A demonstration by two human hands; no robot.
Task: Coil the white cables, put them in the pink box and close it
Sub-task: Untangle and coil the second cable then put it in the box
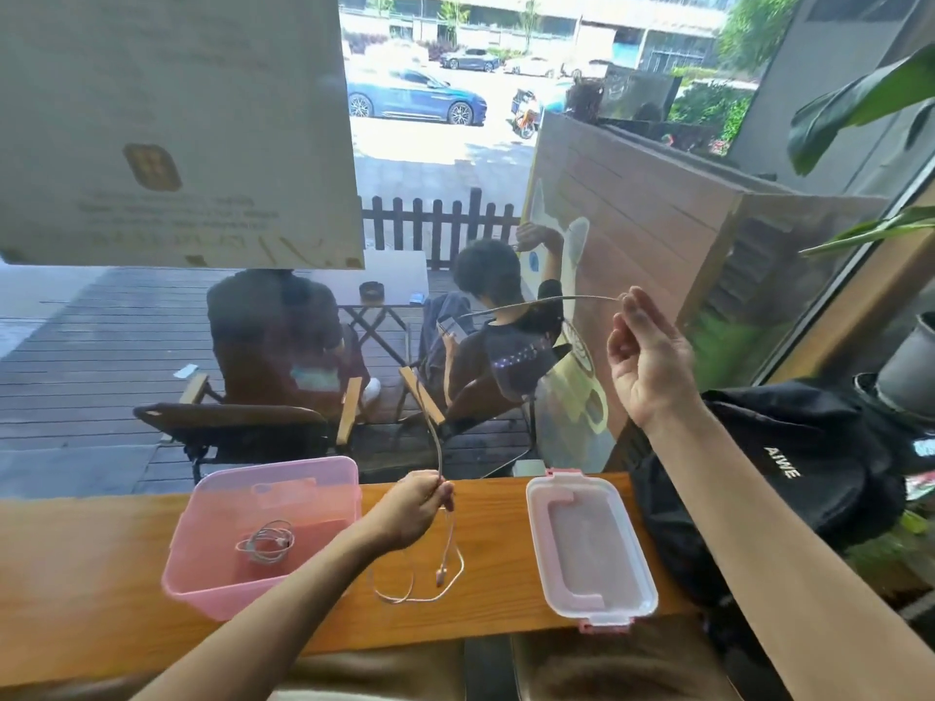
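Note:
An open pink box (324,478) stands on the wooden counter, left of centre, with one coiled white cable (265,543) lying inside it. The box's lid (589,546) lies upside down on the counter to the right. My left hand (417,505) pinches a second white cable (437,442) just above the counter, between box and lid. Its loose end loops on the counter below the hand. My right hand (650,356) is raised high to the right and holds the same cable's other end, so the cable arcs up between both hands.
The narrow wooden counter (91,574) runs along a window. A black backpack (789,462) rests at its right end, close to the lid. Potted plants (860,103) stand farther right. Outside the glass, two people sit on chairs on a deck.

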